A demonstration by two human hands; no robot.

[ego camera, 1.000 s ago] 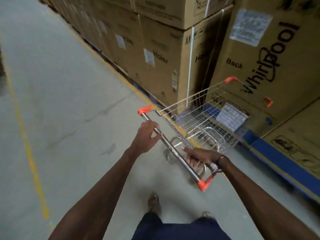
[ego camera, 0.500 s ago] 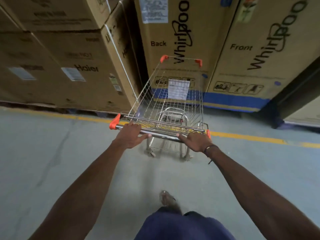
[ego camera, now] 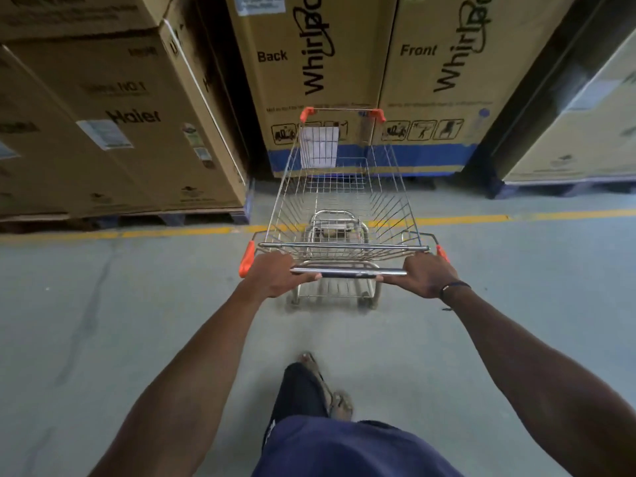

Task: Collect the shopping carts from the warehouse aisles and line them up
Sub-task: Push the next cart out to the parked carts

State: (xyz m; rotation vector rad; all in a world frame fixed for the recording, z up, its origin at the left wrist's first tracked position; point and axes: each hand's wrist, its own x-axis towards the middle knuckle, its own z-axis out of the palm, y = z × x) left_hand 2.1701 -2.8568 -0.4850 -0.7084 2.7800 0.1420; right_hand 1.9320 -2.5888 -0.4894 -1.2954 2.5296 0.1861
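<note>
We see two bare forearms reaching forward, with no sleeve showing on either. The left hand (ego camera: 275, 275) wears nothing on its wrist. The right hand (ego camera: 425, 275) has a thin dark band (ego camera: 454, 287) round the wrist, with a small pale patch on it near the inner side (a bead or a clasp, we cannot tell which) and a short dark loose end hanging just below. Lower down we make out a dark navy garment (ego camera: 344, 449) over the body, one dark trouser leg (ego camera: 301, 390), and a worn, dusty sandal (ego camera: 340, 404) on the foot beside it.
</note>
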